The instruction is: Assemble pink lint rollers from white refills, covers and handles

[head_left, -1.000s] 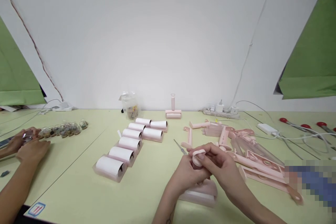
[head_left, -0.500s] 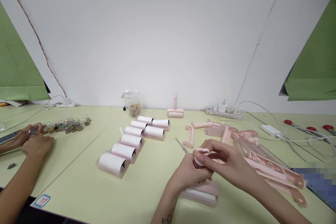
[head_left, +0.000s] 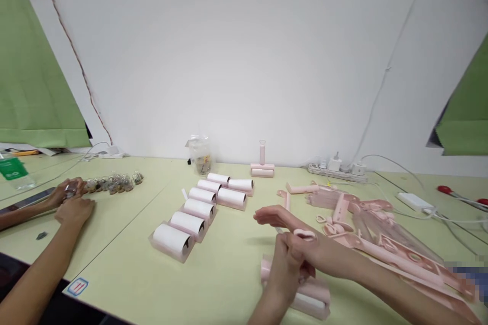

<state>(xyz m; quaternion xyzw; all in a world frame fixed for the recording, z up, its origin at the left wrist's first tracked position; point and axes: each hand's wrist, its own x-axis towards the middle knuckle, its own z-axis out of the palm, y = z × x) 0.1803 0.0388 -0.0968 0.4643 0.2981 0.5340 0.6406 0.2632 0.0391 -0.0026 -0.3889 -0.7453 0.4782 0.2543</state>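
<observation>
My left hand (head_left: 287,264) is closed around a pink lint roller handle (head_left: 305,234); the handle's looped end sticks up above my fingers. The pink roller body (head_left: 310,297) lies on the table just below that hand. My right hand (head_left: 275,216) stretches leftwards over the table with flat, spread fingers and holds nothing. Its forearm crosses above my left hand. The small screwdriver that lay here earlier is hidden.
Several white rolls in pink holders (head_left: 190,221) lie in a row at centre left. Behind them are a plastic jar (head_left: 200,155), an upright roller (head_left: 262,161) and a power strip (head_left: 337,170). Loose pink parts (head_left: 366,213) are piled on the right. A co-worker's hands (head_left: 72,203) handle small bottles (head_left: 112,183) on the left.
My right hand has let go of the handle and reached out to the left, open. My left hand has kept the handle and dropped closer to me. The view has shifted to the left.
</observation>
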